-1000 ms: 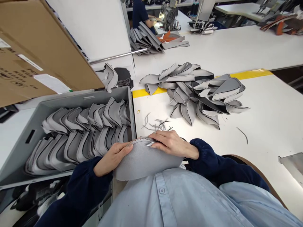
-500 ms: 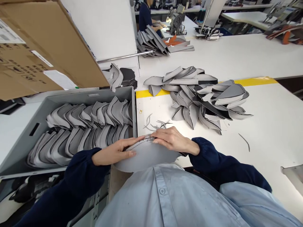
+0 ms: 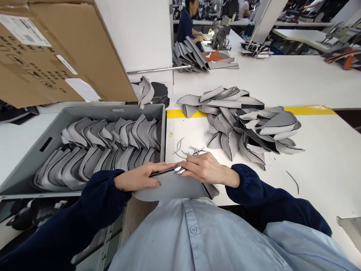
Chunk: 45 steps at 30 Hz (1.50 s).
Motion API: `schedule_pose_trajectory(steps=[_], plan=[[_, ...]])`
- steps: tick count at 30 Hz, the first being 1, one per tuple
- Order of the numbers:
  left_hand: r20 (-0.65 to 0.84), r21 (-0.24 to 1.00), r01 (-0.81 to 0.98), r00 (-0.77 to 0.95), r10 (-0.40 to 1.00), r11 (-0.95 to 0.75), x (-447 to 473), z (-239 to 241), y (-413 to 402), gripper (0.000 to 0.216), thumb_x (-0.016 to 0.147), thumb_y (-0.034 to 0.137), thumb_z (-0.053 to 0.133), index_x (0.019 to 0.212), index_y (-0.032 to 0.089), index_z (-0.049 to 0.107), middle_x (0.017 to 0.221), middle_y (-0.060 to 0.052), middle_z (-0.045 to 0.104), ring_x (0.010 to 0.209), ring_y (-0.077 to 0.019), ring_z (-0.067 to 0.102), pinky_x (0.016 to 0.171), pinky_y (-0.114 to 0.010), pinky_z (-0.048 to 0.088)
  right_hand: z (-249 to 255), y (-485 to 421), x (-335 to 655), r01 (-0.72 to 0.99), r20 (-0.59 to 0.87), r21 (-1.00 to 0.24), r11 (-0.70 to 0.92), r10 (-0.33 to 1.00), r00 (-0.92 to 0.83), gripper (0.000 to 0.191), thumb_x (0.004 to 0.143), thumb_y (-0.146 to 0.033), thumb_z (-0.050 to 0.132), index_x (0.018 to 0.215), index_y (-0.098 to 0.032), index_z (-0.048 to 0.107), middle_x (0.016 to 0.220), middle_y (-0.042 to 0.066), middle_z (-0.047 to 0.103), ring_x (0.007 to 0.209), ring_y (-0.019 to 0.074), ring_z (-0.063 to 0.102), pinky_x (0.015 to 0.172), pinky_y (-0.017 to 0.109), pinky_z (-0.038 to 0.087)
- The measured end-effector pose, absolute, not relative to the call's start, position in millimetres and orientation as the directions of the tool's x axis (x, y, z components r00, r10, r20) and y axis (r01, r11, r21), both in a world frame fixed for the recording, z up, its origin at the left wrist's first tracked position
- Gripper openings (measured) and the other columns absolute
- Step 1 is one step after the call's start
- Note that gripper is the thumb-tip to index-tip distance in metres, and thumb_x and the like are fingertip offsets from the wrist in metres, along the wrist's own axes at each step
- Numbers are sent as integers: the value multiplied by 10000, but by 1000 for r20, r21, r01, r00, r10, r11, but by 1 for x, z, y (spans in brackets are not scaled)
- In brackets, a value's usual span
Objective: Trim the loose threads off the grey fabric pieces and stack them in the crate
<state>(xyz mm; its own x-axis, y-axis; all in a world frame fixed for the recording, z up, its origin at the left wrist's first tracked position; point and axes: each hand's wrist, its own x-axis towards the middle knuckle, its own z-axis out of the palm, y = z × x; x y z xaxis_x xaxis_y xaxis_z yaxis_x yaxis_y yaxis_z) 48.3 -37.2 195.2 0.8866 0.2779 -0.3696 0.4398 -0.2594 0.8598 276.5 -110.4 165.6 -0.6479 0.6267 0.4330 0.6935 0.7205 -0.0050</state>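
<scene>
Both my hands hold one grey fabric piece (image 3: 172, 188) close to my chest, at the table's near edge. My left hand (image 3: 141, 177) grips its left upper edge, fingers closed along the rim. My right hand (image 3: 204, 169) pinches the same edge from the right, with a small shiny tool (image 3: 178, 169) between its fingertips; what the tool is I cannot make out. Just past my hands lie several thin grey trimmings (image 3: 186, 149) on the white table (image 3: 318, 158).
A grey crate (image 3: 34, 158) at my left holds two rows of stacked grey pieces. A loose heap of grey pieces (image 3: 242, 120) lies ahead right, behind a yellow tape line. A cardboard box (image 3: 56, 49) leans at far left. Another person sits at a sewing machine (image 3: 220, 34) far back.
The grey piece has tilted flatter and lower, showing less of its face. My left hand slid along its top edge toward the right hand. The view has risen slightly.
</scene>
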Motion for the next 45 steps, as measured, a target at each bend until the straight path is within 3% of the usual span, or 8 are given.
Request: schedule_pose_trajectory(steps=[10, 14, 25, 28, 31, 34, 38, 45], plan=[[-542, 820, 449, 809, 229, 356, 52, 191, -41, 714, 459, 117, 505, 1165, 177, 593, 1076, 19, 640, 962, -192, 538, 737, -211, 416, 164, -105, 268, 635, 506, 58, 770, 526, -684, 352, 985, -377, 290, 1032, -126, 534, 670, -14, 552, 529, 92, 505, 458, 260, 260], [-577, 767, 448, 794, 189, 458, 57, 193, -43, 507, 416, 79, 510, 899, 143, 650, 777, 42, 622, 708, -131, 517, 570, -184, 382, 167, -103, 262, 598, 496, 87, 796, 486, -720, 359, 973, -400, 327, 1041, -118, 538, 665, -15, 544, 539, 96, 501, 452, 263, 249], [-613, 713, 407, 758, 225, 571, 55, 180, -40, 410, 393, 51, 570, 787, 141, 641, 772, 31, 617, 699, -126, 514, 547, -183, 383, 162, -94, 248, 599, 500, 103, 794, 480, -721, 345, 980, -357, 315, 990, -132, 576, 635, -15, 533, 511, 94, 470, 445, 268, 222], [-585, 697, 338, 778, 229, 633, 55, 170, -37, 509, 408, 53, 563, 899, 132, 672, 735, 21, 633, 627, -117, 524, 504, -183, 378, 153, -87, 245, 634, 527, -5, 773, 541, -656, 316, 976, -325, 333, 954, -147, 594, 634, -13, 553, 517, 92, 489, 443, 249, 251], [-578, 678, 271, 771, 267, 684, 44, 163, -25, 709, 415, 51, 540, 1112, 143, 629, 864, -16, 686, 687, -151, 586, 540, -194, 423, 133, -72, 256, 701, 530, -301, 646, 725, -441, 317, 974, -325, 324, 1057, -162, 582, 779, 24, 624, 653, 106, 572, 546, 215, 389], [-551, 740, 138, 684, 477, 658, 18, 155, -2, 874, 435, 75, 522, 1303, 174, 493, 1107, -48, 658, 803, -203, 624, 600, -224, 473, 99, -55, 284, 752, 360, -585, 304, 928, -95, 366, 956, -396, 324, 1151, -190, 555, 937, 64, 629, 861, 160, 604, 758, 267, 461], [-357, 931, 25, 274, 893, 364, -16, 128, 40, 808, 551, 150, 518, 1355, 171, 433, 1182, -61, 628, 940, -255, 618, 676, -286, 525, 46, -49, 319, 759, 90, -651, 8, 994, 67, 442, 925, -436, 338, 1195, -145, 533, 906, 79, 618, 791, 188, 616, 736, 317, 487], [-201, 931, 291, -89, 975, 219, 15, 27, 111, 702, 816, 138, 433, 1454, 209, 148, 1414, -91, 409, 1224, -210, 465, 965, -318, 436, 4, -62, 321, 797, -75, -596, -98, 995, 67, 329, 922, -357, 361, 1019, -183, 623, 926, 66, 647, 870, 185, 620, 764, 292, 480]])
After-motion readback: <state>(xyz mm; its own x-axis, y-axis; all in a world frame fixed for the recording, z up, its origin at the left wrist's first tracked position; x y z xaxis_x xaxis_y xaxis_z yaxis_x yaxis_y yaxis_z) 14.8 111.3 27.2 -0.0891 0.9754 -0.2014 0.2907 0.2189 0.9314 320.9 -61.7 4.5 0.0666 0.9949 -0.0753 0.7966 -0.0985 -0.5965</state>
